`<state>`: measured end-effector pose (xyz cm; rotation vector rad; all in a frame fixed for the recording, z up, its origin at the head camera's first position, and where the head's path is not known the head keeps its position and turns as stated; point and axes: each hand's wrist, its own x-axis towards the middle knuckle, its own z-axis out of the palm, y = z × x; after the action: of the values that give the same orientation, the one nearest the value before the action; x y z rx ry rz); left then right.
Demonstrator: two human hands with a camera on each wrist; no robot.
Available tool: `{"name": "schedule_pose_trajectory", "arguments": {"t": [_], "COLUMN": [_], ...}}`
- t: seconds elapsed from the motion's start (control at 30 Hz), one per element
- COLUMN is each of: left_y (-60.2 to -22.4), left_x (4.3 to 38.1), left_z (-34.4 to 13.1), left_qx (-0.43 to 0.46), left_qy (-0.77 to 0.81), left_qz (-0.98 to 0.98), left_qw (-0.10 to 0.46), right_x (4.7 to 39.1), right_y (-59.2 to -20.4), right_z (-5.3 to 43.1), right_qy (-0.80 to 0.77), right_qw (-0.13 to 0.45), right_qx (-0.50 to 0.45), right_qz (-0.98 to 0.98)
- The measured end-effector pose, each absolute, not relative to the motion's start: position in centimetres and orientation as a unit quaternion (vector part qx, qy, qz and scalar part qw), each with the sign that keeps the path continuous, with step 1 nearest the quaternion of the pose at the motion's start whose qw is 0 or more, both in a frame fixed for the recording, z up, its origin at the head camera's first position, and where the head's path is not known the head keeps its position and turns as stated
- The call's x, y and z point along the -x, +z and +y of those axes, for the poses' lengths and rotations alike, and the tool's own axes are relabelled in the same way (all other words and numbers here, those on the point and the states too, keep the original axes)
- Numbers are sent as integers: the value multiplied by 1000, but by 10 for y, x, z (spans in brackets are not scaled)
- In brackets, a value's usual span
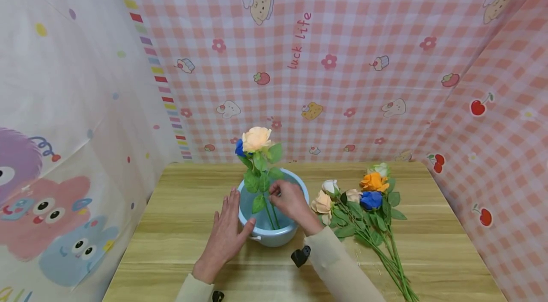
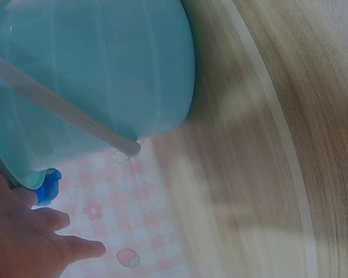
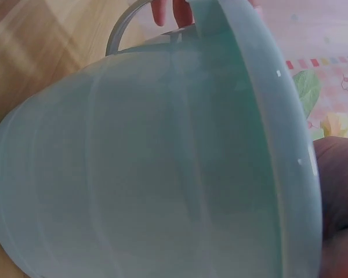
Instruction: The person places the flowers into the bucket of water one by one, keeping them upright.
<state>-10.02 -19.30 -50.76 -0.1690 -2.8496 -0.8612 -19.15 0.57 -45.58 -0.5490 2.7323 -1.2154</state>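
A light blue bucket [image 1: 274,239] stands on the table, with a peach artificial rose [image 1: 256,139] and a blue rose [image 1: 239,148] rising from it on leafy green stems. My right hand [image 1: 291,199] reaches over the bucket's right rim and pinches the peach rose's stem among the leaves. Against the left rim rests my left hand [image 1: 227,233], its fingers straight and spread. The left wrist view shows that hand's fingers beside the rim, near the blue rose [image 2: 48,188]. In the right wrist view the bucket's wall [image 3: 145,162] hides most of the right hand.
Right of the bucket lies a bunch of artificial roses, including an orange rose [image 1: 374,181], a blue rose [image 1: 371,200] and a white rose [image 1: 330,186]. Their stems reach the front of the wooden table [image 1: 171,226]. A checked cloth [image 1: 295,92] hangs behind; a handle [image 2: 75,114] crosses the bucket's side.
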Motion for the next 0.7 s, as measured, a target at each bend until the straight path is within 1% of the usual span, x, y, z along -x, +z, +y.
{"name": "schedule_pose_trajectory", "arguments": {"t": [0.43,0.7], "left_y": [-509,-508], "left_x": [100,100], "left_z": [-193,-193], "left_qx": [61,57], "left_qy": [-286,-285], "left_qz": [-952,-953], "left_qw": [90,84], "right_x": [198,199], "right_y": [-460,-459], "right_z": [-1,-2], "right_qy": [-380,-383], "right_qw": [88,109], "right_qx": [165,162], "right_qz": [906,903]}}
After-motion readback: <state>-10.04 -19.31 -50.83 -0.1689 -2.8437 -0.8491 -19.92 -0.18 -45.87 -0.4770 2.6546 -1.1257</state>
